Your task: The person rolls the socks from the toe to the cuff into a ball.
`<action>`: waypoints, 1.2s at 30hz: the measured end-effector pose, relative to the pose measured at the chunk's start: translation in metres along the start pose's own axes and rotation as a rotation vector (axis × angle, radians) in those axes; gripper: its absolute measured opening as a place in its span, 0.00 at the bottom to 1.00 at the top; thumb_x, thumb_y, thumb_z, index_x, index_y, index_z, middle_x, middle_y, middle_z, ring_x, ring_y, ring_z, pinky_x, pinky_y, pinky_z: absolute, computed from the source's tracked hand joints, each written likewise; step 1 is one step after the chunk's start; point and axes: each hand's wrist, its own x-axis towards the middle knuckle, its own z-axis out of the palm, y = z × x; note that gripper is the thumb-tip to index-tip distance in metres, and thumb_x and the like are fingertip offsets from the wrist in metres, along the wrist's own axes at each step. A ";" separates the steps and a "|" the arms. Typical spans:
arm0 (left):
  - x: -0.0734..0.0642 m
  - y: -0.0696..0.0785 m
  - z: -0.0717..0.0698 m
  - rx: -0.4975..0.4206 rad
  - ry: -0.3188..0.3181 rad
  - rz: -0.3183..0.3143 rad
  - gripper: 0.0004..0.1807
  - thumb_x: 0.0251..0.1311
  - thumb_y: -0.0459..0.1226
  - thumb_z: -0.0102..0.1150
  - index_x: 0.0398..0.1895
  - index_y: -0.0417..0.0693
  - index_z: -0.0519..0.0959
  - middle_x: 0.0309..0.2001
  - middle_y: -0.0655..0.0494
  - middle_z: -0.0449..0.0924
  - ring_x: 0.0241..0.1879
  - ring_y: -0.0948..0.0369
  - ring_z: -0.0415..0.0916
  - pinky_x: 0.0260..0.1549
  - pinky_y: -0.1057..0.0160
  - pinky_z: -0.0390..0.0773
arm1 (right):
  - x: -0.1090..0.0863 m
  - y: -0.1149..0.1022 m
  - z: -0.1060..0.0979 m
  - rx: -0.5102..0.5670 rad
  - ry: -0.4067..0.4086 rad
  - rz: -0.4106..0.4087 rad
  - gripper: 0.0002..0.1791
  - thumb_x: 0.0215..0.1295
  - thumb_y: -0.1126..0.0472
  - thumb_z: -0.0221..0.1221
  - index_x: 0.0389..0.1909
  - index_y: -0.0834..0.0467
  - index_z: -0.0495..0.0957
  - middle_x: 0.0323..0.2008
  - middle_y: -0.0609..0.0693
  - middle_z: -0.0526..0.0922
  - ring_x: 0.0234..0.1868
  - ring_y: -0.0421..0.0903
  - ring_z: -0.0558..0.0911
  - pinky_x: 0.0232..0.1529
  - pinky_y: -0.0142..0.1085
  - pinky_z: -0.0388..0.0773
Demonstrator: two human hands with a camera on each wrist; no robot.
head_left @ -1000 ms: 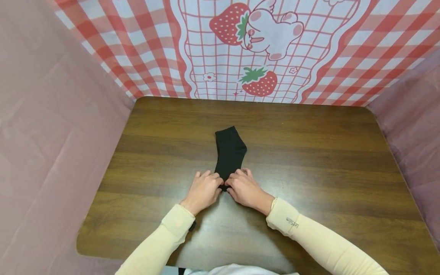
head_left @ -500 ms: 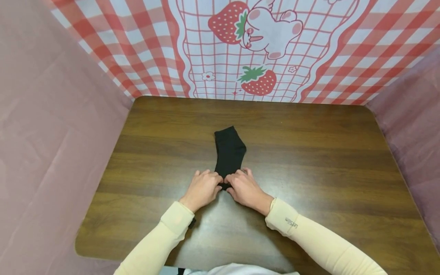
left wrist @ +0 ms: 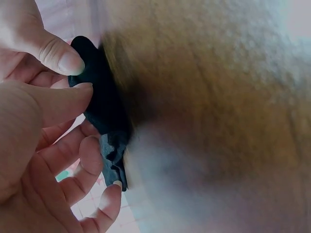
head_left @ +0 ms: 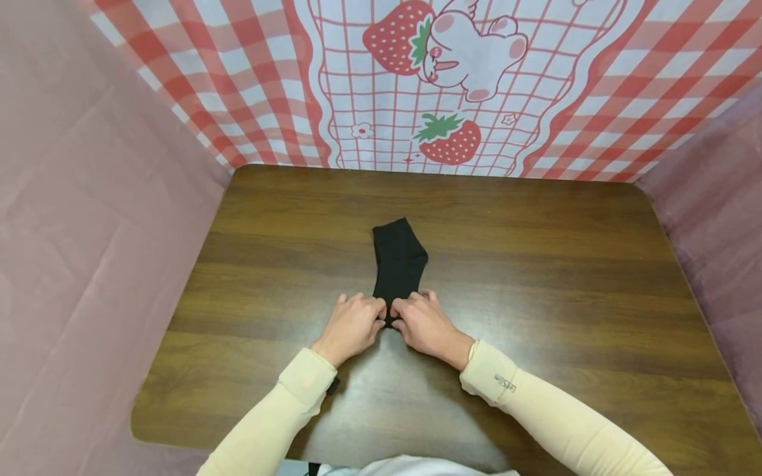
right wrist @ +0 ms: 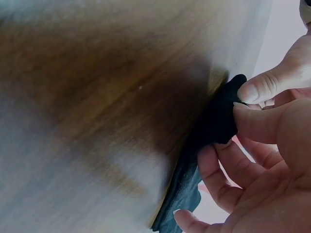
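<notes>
A black sock (head_left: 397, 258) lies flat on the wooden table, its cuff pointing away from the person and its heel bulging to the right. At its near, toe end, my left hand (head_left: 352, 329) pinches the fabric between thumb and fingers from the left. My right hand (head_left: 430, 329) does the same from the right, the two thumbs close together. In the left wrist view, the thumb presses on the near end of the sock (left wrist: 99, 92), and its other fingers curl beside it. The right wrist view shows the sock (right wrist: 209, 124) slightly bunched under thumb and fingertips.
The brown wooden table (head_left: 536, 264) has rounded corners. A red-and-white checked cloth (head_left: 250, 79) with strawberry prints hangs at its far edge. Pinkish cloth (head_left: 89, 231) stands along the left side, with more on the right.
Both hands stay at the toe end of the sock, with only tiny finger shifts. The sock keeps its place on the table.
</notes>
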 end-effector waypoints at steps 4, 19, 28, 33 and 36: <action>0.000 0.000 -0.001 -0.001 -0.004 -0.002 0.09 0.57 0.38 0.70 0.28 0.54 0.78 0.28 0.63 0.78 0.29 0.61 0.72 0.30 0.58 0.63 | 0.001 0.000 0.001 -0.009 0.006 -0.003 0.07 0.61 0.63 0.68 0.30 0.52 0.78 0.29 0.43 0.80 0.34 0.48 0.76 0.55 0.60 0.63; -0.001 -0.001 0.001 0.052 -0.053 0.002 0.08 0.56 0.42 0.70 0.33 0.54 0.79 0.33 0.62 0.77 0.32 0.61 0.72 0.32 0.58 0.64 | 0.002 -0.002 0.002 -0.052 0.015 0.014 0.08 0.61 0.61 0.67 0.27 0.50 0.78 0.28 0.43 0.77 0.35 0.48 0.75 0.52 0.58 0.65; -0.003 0.000 0.001 0.106 -0.041 0.008 0.10 0.55 0.42 0.71 0.38 0.53 0.80 0.38 0.59 0.74 0.37 0.59 0.73 0.33 0.57 0.64 | 0.007 -0.001 -0.001 -0.053 -0.023 0.039 0.07 0.63 0.61 0.66 0.26 0.50 0.80 0.28 0.44 0.74 0.36 0.48 0.73 0.49 0.56 0.66; -0.002 0.001 0.000 0.144 0.017 0.042 0.07 0.54 0.40 0.72 0.35 0.54 0.82 0.36 0.60 0.76 0.38 0.58 0.71 0.34 0.56 0.64 | 0.008 0.000 -0.002 -0.062 -0.036 0.037 0.05 0.63 0.61 0.65 0.28 0.51 0.84 0.28 0.44 0.73 0.35 0.48 0.71 0.44 0.52 0.66; -0.002 0.001 0.001 0.161 0.037 0.057 0.06 0.53 0.39 0.72 0.33 0.54 0.83 0.34 0.61 0.77 0.37 0.58 0.70 0.35 0.55 0.63 | 0.009 0.000 -0.003 -0.063 -0.036 0.034 0.05 0.63 0.61 0.65 0.28 0.51 0.85 0.28 0.44 0.72 0.34 0.48 0.71 0.42 0.51 0.66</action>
